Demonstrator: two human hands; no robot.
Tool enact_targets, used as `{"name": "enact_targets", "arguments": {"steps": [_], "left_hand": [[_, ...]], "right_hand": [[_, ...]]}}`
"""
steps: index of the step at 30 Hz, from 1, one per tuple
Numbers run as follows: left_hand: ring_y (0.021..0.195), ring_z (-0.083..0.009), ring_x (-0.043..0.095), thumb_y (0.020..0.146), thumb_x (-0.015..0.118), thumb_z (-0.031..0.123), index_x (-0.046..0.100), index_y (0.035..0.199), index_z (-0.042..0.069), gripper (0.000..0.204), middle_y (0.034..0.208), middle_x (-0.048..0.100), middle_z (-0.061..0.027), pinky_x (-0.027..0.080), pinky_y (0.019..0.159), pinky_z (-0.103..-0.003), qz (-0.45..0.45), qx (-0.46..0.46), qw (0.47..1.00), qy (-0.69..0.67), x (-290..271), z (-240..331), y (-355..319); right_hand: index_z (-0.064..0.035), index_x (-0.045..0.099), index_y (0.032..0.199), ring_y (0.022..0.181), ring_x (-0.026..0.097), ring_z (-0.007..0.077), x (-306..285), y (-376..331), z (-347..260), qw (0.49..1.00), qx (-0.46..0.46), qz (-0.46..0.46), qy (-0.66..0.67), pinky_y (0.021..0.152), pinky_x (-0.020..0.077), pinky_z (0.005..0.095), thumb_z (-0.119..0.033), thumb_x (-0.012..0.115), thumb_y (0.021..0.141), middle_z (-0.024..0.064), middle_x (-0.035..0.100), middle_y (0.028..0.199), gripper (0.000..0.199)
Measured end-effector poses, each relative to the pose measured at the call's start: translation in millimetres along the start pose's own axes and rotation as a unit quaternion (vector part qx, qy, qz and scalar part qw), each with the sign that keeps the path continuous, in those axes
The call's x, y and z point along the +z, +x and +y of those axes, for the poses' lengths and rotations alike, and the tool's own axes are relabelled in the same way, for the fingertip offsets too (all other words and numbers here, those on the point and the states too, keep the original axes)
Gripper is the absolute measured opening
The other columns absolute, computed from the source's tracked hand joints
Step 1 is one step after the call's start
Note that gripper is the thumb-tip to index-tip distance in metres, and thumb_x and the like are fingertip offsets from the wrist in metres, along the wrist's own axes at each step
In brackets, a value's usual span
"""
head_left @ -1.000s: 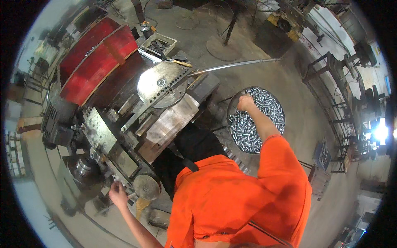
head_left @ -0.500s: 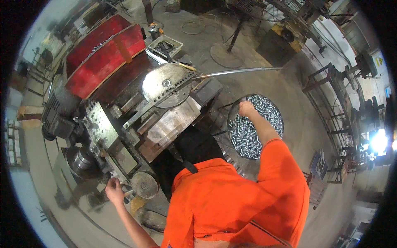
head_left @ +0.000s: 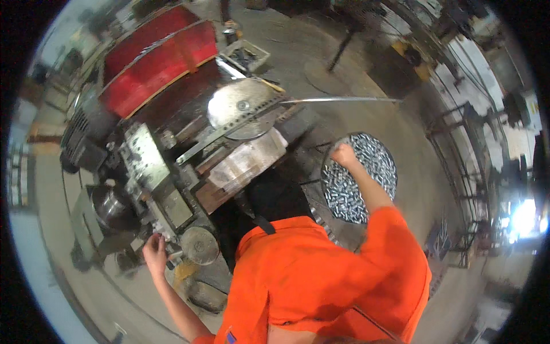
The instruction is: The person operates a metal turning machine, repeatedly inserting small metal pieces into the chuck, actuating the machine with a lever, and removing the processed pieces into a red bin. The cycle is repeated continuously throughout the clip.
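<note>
My right hand (head_left: 343, 155) is closed at the far left part of a round basin heaped with small silver metal sleeves (head_left: 371, 172). What its fingers hold, if anything, is too blurred to make out. To the left, my left hand (head_left: 154, 252) has its fingers curled in beside the lower end of a machine slide, close to a round metal disc (head_left: 199, 245). Whatever sits between those fingers cannot be made out. The machine carries a large flat steel wheel (head_left: 243, 105) crossed by a drilled bar (head_left: 229, 128).
A red bin (head_left: 157, 69) stands behind the machine, with a tray of tools (head_left: 246, 55) to its right. A long metal rod (head_left: 344, 100) reaches right, beyond the basin. At the left sits a round chuck-like part (head_left: 112, 206). Metal racks (head_left: 452, 155) line the right side.
The whole view has shifted and turned slightly. Both hands keep nearly the same places, the right at the basin and the left by the disc.
</note>
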State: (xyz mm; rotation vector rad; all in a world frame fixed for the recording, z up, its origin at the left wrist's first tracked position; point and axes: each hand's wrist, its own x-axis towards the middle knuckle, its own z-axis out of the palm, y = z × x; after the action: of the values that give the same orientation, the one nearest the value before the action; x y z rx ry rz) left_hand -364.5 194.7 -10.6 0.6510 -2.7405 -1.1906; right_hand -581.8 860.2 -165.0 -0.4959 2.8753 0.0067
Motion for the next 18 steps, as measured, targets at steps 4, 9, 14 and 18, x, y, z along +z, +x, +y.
{"name": "enact_targets", "arguments": {"steps": [4, 9, 14, 18], "left_hand": [[0.066, -0.0076, 0.057, 0.088, 0.057, 0.012, 0.061, 0.094, -0.004, 0.018, 0.073, 0.06, -0.0015, 0.043, 0.06, -0.023, 0.057, -0.022, 0.992, -0.11, -20.7, 88.4, -12.9], [0.069, -0.013, 0.064, 0.088, 0.059, 0.014, 0.062, 0.097, -0.005, 0.022, 0.08, 0.065, -0.0069, 0.047, 0.062, -0.024, -0.042, 0.033, 0.975, -0.214, 1.9, 173.7, -13.7], [0.068, -0.0184, 0.064, 0.096, 0.044, 0.034, 0.061, 0.091, -0.003, 0.041, 0.074, 0.064, -0.0113, 0.051, 0.062, -0.029, -0.225, 0.041, 0.879, -0.418, 35.2, 192.9, -10.3], [0.064, -0.0232, 0.064, 0.096, 0.042, 0.034, 0.06, 0.089, -0.001, 0.041, 0.072, 0.063, -0.0128, 0.052, 0.062, -0.032, -0.252, 0.027, 0.71, -0.657, 43.1, 184.4, -26.2]], "right_hand": [[-0.0076, 0.069, 0.071, 0.082, 0.062, 0.0284, -66.6, -8.7, -81.7, 0.92, -0.096, 0.212, 0.314, 0.071, 0.0503, 0.0362, -0.011, 0.062, 0.057, 0.0097, 0.066, 0.081, 0.016], [-0.0023, 0.067, 0.091, 0.099, 0.058, 0.0294, -201.0, -10.3, -248.9, 0.812, -0.321, 0.145, 0.466, 0.085, 0.0464, 0.0334, -0.01, 0.061, 0.056, 0.0144, 0.057, 0.109, 0.036], [0.0007, 0.064, 0.104, 0.104, 0.056, 0.0307, -265.6, -9.7, -344.4, 0.696, -0.5, 0.119, 0.502, 0.091, 0.0441, 0.0366, -0.005, 0.058, 0.054, 0.0198, 0.047, 0.118, 0.05], [0.0008, 0.063, 0.103, 0.1, 0.058, 0.0273, -271.6, -15.8, -372.8, 0.673, -0.524, 0.112, 0.51, 0.083, 0.0477, 0.0323, 0.003, 0.056, 0.053, 0.0199, 0.046, 0.122, 0.051]]}}
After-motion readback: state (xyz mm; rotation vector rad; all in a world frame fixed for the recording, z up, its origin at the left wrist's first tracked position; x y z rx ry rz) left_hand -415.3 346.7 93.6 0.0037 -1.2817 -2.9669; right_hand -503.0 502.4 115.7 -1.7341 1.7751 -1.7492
